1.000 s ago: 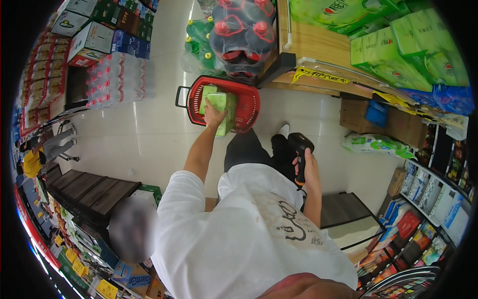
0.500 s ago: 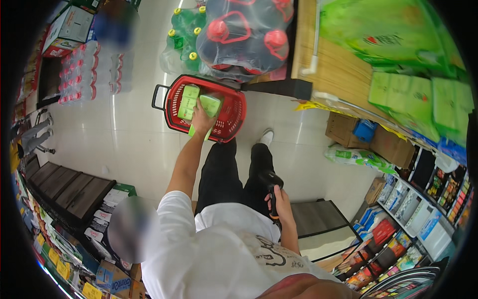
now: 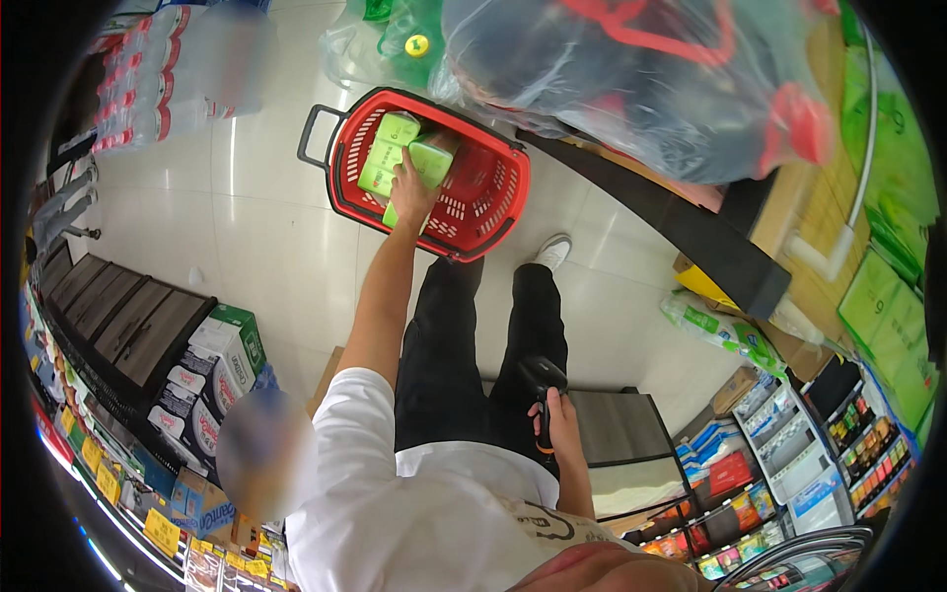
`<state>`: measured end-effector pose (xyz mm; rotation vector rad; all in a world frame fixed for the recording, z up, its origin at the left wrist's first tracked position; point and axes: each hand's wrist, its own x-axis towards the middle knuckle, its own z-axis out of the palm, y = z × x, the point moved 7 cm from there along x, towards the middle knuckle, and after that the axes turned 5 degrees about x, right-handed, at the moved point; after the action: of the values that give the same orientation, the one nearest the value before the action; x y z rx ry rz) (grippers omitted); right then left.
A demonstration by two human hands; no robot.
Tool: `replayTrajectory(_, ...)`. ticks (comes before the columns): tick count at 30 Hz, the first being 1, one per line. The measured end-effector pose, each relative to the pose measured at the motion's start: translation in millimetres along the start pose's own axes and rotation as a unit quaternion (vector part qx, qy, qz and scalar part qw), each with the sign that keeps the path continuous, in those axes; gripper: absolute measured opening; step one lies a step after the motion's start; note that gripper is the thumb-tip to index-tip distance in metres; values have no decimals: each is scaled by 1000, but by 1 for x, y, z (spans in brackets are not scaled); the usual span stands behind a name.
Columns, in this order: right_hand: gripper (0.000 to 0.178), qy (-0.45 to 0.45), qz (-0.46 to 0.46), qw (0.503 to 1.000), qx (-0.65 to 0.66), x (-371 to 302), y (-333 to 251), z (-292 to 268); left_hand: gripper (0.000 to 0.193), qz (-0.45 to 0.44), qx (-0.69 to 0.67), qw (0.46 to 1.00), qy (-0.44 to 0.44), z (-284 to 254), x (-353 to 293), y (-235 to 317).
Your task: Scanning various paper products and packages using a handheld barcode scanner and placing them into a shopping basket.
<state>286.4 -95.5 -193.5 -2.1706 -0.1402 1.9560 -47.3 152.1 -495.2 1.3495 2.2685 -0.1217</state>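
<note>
Left hand (image 3: 412,195) on pale green, plastic-wrapped packs (image 3: 385,170) in a red plastic basket (image 3: 501,187); right hand (image 3: 562,426) around a black handheld scanner (image 3: 544,379)

Clock positions are read from the middle of this downward, wide-angle view. The basket, with slotted walls and a dark rim, stands on a glossy, pale tiled floor (image 3: 296,257) at 11 o'clock. Its black loop handle (image 3: 310,138) juts out toward 10 o'clock. The packs lie in the basket's 9 o'clock half. The left hand touches them from above, index finger (image 3: 405,163) stretched toward 12 o'clock; whether its grip is closed on a pack cannot be told, as the thumb is hidden. At 5 o'clock, the right hand's grip is clenched around the scanner's handle, in front of black trousers (image 3: 439,345).

Large dark bottles in clear plastic wrap (image 3: 612,89) loom at 1 o'clock, beside a light wooden shelf (image 3: 829,163) at 2 o'clock. Green bottles with yellow caps (image 3: 409,54) stand just beyond the basket, between 11 and 12 o'clock. Wrapped clear bottles with red caps (image 3: 148,84) are stacked at 10 o'clock.
</note>
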Motion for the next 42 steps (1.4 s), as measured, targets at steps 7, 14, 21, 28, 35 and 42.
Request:
replayTrajectory(7,46,-6,-13,1000,-25,1,-17,11,92,-31,25,999,-17,32,21,-26)
replayTrajectory(14,44,-2,-46,998,-39,-14,-35,17,34,143,-82,948,-273,69,-44,26)
replayTrajectory(21,42,-2,-111,994,-23,-24,-57,13,35,164,-92,919,-345,117,-129,6)
replayTrajectory(28,46,-18,-202,977,-62,-60,-101,7,31,80,-148,907,-387,10,-167,5)
replayTrajectory(35,48,-26,-260,964,-58,-82,-124,-22,32,109,-147,947,-263,-50,-142,-12)
replayTrajectory(42,51,-18,-312,947,-79,-113,-145,-67,30,62,-220,945,-235,-69,-153,20)
